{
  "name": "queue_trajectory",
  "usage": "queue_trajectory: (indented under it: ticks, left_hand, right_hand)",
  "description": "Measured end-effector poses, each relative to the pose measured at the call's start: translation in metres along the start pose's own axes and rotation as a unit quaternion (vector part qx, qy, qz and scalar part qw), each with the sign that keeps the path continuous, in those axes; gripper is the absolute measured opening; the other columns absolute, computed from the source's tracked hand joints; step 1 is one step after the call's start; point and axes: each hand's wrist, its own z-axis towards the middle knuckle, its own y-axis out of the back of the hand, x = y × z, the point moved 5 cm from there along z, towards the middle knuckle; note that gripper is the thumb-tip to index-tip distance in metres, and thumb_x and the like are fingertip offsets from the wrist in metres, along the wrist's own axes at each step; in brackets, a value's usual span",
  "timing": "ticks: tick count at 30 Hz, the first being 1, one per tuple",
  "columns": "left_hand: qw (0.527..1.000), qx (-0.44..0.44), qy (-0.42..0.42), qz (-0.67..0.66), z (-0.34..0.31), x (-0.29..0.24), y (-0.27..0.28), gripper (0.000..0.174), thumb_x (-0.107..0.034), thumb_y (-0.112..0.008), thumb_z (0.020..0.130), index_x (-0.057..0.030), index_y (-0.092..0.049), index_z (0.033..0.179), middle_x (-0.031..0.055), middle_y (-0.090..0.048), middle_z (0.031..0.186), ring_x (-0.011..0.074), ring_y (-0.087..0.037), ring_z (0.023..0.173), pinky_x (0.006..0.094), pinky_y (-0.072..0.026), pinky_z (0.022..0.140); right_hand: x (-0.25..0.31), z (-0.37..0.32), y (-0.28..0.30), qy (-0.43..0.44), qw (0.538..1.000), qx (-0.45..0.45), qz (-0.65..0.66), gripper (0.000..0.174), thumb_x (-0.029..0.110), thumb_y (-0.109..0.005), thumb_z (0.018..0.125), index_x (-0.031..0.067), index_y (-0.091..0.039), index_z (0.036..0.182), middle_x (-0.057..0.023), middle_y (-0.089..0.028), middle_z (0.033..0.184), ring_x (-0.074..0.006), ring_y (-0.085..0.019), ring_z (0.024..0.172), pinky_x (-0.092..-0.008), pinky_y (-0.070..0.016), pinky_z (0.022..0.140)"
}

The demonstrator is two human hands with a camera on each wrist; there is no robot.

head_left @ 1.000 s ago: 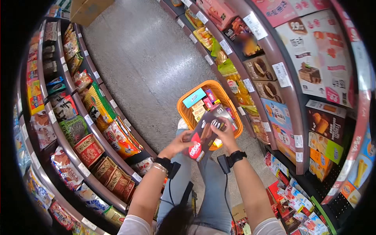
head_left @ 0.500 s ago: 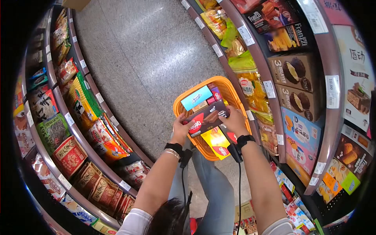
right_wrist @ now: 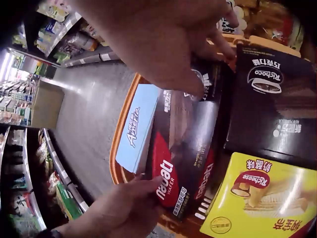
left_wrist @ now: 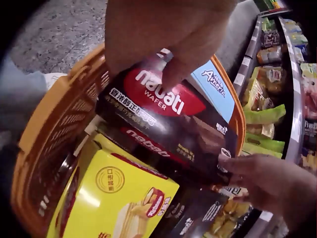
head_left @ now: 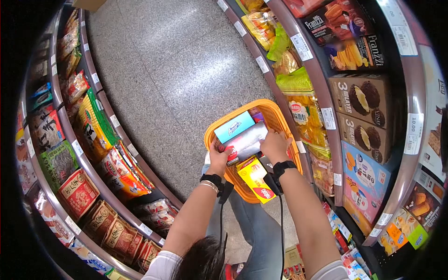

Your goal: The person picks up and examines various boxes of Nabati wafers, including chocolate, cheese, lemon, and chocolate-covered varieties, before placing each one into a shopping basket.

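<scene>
A dark brown Nabati wafer box lies low inside the orange basket, its top whitened by glare in the head view. My left hand grips its red-logo end, the thumb over the top face in the left wrist view. At the opposite end my right hand holds the box with its fingers bent over the edge. Alongside it sits a light blue box, touching or nearly touching it. A yellow wafer box and a dark Richoco box stand on the near side.
Shelves of bagged snacks curve along the left. On the right, shelves hold brown three-layer boxes, Franzzi boxes and yellow bags. Grey floor runs ahead between them. The person's legs are just behind the basket.
Both hands have lowered the dark wafer box from above the basket into it, turning it level beside the light blue box. The head view has shifted, bringing the right shelf closer.
</scene>
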Motion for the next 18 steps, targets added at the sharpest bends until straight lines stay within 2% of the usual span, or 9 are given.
queue_trajectory:
  ticks: [2, 4, 6, 9, 12, 14, 18]
  left_hand:
    - [0.998, -0.004, -0.051, 0.049, 0.007, 0.004, 0.001, 0.074, 0.017, -0.062, 0.077, -0.0021, -0.032, 0.142, 0.0134, -0.049, 0.135, 0.0246, -0.052, 0.122, 0.0359, -0.0478, 0.101]
    - [0.992, -0.026, -0.092, 0.084, 0.002, -0.005, -0.003, 0.074, 0.017, -0.062, 0.078, -0.0017, -0.031, 0.143, 0.0142, -0.048, 0.136, 0.025, -0.051, 0.123, 0.036, -0.0462, 0.102]
    - [0.993, -0.027, -0.06, 0.095, -0.001, -0.011, -0.006, 0.074, 0.012, -0.065, 0.078, -0.0009, -0.03, 0.142, 0.0147, -0.049, 0.135, 0.0244, -0.051, 0.121, 0.0352, -0.0456, 0.102]
    - [0.986, -0.036, -0.069, 0.146, -0.001, -0.014, -0.008, 0.071, 0.007, -0.068, 0.079, -0.0008, -0.033, 0.141, 0.0135, -0.054, 0.128, 0.0231, -0.054, 0.115, 0.0338, -0.0473, 0.097]
    - [0.974, -0.082, -0.117, 0.176, 0.007, 0.001, -0.003, 0.061, 0.003, -0.07, 0.08, 0.0001, -0.043, 0.135, 0.0098, -0.06, 0.113, 0.0189, -0.058, 0.1, 0.0309, -0.0495, 0.087]
    - [0.966, -0.135, -0.136, 0.175, -0.004, -0.005, -0.007, 0.053, 0.002, -0.071, 0.08, 0.0007, -0.051, 0.129, 0.0062, -0.062, 0.1, 0.0154, -0.059, 0.088, 0.029, -0.0498, 0.079]
    - [0.951, -0.205, -0.166, 0.163, -0.019, -0.006, -0.013, 0.048, -0.003, -0.074, 0.076, 0.0003, -0.058, 0.122, 0.0069, -0.064, 0.091, 0.0175, -0.06, 0.08, 0.0313, -0.0504, 0.076]
  right_hand:
    - [0.004, 0.001, -0.003, 0.013, 0.999, -0.002, -0.035, 0.041, 0.017, -0.061, 0.084, 0.001, -0.057, 0.121, -0.0132, -0.068, 0.11, -0.028, -0.052, 0.116, -0.0511, -0.0274, 0.095]
    - [0.006, 0.002, -0.006, 0.017, 1.0, 0.01, -0.021, 0.042, 0.013, -0.058, 0.084, 0.0001, -0.054, 0.124, -0.0136, -0.068, 0.111, -0.03, -0.056, 0.111, -0.0515, -0.0273, 0.097]
    - [0.007, 0.006, -0.012, 0.008, 1.0, 0.005, -0.008, 0.044, 0.014, -0.058, 0.084, 0.0004, -0.052, 0.125, -0.0141, -0.068, 0.112, -0.0309, -0.057, 0.112, -0.0512, -0.0267, 0.098]
    - [0.007, 0.016, -0.018, -0.007, 0.997, 0.075, -0.017, 0.048, 0.014, -0.057, 0.084, -0.0013, -0.047, 0.128, -0.0176, -0.065, 0.117, -0.0328, -0.055, 0.118, -0.0503, -0.0267, 0.102]
    - [-0.003, 0.032, -0.029, 0.01, 0.993, 0.107, 0.044, 0.054, 0.021, -0.062, 0.082, -0.0018, -0.044, 0.128, -0.0249, -0.061, 0.122, -0.0375, -0.056, 0.118, -0.0548, -0.036, 0.099]
    - [-0.006, 0.04, -0.028, 0.05, 0.991, 0.117, 0.04, 0.045, 0.014, -0.051, 0.087, -0.0044, -0.045, 0.128, -0.0251, -0.063, 0.118, -0.04, -0.06, 0.111, -0.0533, -0.0442, 0.093]
    - [-0.01, 0.053, -0.033, 0.092, 0.992, 0.073, 0.049, 0.035, 0.007, -0.051, 0.088, -0.0049, -0.053, 0.12, -0.0274, -0.064, 0.11, -0.042, -0.063, 0.104, -0.0497, -0.051, 0.088]
